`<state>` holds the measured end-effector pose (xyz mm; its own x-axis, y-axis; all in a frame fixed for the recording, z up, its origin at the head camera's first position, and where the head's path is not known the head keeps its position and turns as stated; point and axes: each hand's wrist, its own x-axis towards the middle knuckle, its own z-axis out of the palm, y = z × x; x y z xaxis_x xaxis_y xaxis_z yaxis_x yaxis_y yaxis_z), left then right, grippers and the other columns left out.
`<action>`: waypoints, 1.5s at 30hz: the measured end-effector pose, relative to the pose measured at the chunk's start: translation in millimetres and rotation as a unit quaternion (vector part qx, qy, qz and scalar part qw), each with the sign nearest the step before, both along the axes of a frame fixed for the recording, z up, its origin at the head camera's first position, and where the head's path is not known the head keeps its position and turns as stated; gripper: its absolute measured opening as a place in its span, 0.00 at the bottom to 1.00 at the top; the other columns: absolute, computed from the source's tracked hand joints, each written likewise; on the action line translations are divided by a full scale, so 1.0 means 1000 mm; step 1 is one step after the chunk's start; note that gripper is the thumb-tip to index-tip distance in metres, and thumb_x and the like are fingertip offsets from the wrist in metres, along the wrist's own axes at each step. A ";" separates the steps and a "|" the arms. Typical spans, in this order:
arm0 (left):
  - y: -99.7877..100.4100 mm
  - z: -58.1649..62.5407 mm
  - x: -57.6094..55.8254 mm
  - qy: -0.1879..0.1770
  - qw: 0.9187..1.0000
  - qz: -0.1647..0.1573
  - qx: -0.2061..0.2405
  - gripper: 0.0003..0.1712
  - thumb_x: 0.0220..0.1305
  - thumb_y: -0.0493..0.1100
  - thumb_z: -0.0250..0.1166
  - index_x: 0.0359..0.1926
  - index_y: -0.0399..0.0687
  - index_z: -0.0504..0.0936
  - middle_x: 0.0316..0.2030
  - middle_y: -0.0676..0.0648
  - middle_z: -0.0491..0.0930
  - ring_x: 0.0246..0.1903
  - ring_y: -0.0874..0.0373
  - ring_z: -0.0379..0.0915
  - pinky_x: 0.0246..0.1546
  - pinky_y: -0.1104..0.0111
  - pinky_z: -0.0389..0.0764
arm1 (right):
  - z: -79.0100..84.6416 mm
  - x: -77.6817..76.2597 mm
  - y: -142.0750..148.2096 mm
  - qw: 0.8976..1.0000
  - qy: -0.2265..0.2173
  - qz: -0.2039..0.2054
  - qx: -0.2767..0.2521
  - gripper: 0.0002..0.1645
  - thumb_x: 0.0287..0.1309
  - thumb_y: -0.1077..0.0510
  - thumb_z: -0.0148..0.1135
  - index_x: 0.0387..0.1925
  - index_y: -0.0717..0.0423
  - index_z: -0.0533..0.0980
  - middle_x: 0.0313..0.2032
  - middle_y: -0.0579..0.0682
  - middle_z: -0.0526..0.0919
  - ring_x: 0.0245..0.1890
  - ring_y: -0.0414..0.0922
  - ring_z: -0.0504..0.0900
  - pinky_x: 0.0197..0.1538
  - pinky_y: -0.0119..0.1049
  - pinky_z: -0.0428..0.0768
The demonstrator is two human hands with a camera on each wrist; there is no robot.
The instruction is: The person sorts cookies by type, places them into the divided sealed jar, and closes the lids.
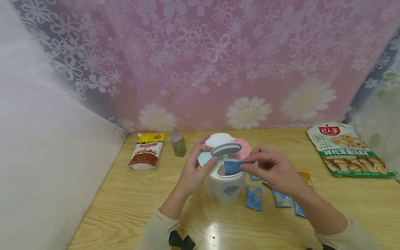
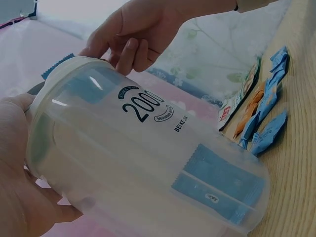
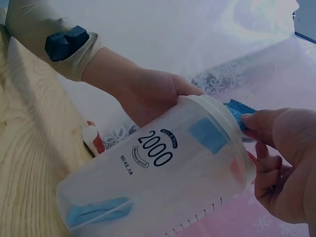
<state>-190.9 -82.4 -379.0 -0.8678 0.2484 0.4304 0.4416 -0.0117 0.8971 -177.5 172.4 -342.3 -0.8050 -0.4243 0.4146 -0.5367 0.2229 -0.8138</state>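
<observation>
A translucent storage container (image 1: 229,194) marked 2000 stands on the table, its grey flap lid (image 1: 226,149) raised over one opening. My left hand (image 1: 195,170) holds the container's upper side, thumb near the raised lid. Between thumb and fingers, my right hand (image 1: 272,166) pinches a small blue packet (image 1: 232,168), whose lower part reaches into the opening. Through the wall, the left wrist view shows another blue packet (image 2: 217,182) at the bottom. Beside the container, near my right hand, lie several more blue packets (image 1: 254,197).
An orange packet (image 1: 305,178) lies among the blue ones, partly behind my right forearm. To the left are a spouted pouch (image 1: 145,152) and a glass jar (image 1: 178,145) with a purple lid. A large mushroom-print bag (image 1: 351,151) lies at the right by the curtain.
</observation>
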 end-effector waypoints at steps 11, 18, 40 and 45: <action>0.000 -0.002 -0.001 -0.002 1.000 0.000 -0.002 0.11 0.68 0.40 0.61 0.48 0.41 0.73 0.76 0.50 0.56 0.74 0.48 0.55 0.65 0.46 0.67 | -0.014 -0.002 0.013 1.000 -0.017 0.005 -0.019 0.11 0.60 0.70 0.65 0.41 0.54 0.85 0.29 0.45 0.75 0.18 0.43 0.59 0.20 0.35 0.63; 0.000 -0.004 0.000 -0.005 1.000 0.004 -0.003 0.11 0.68 0.40 0.61 0.48 0.42 0.74 0.75 0.54 0.58 0.74 0.51 0.56 0.65 0.48 0.68 | -0.026 0.005 0.031 0.994 -0.097 -0.010 -0.047 0.12 0.64 0.69 0.62 0.49 0.63 0.81 0.39 0.41 0.85 0.22 0.39 0.76 0.23 0.37 0.70; 0.001 -0.004 -0.003 0.010 1.000 0.001 0.002 0.11 0.68 0.40 0.61 0.48 0.41 0.74 0.75 0.55 0.58 0.74 0.52 0.56 0.67 0.47 0.65 | -0.094 -0.004 0.059 0.972 -0.233 0.016 0.033 0.26 0.65 0.57 0.64 0.61 0.64 0.74 0.34 0.48 0.77 0.21 0.36 0.69 0.20 0.37 0.67; 0.000 -0.004 -0.002 0.000 1.000 -0.001 0.000 0.11 0.68 0.40 0.61 0.49 0.42 0.74 0.75 0.55 0.57 0.74 0.50 0.55 0.64 0.47 0.69 | -0.115 -0.009 0.055 0.964 -0.248 -0.001 0.099 0.32 0.59 0.52 0.70 0.62 0.63 0.74 0.25 0.46 0.70 0.21 0.34 0.65 0.25 0.32 0.68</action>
<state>-192.8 -82.5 -383.0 -0.8675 0.2497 0.4301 0.4416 -0.0113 0.8972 -186.6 227.6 -457.1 -0.8839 -0.4543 -0.1109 -0.0914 0.4003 -0.9118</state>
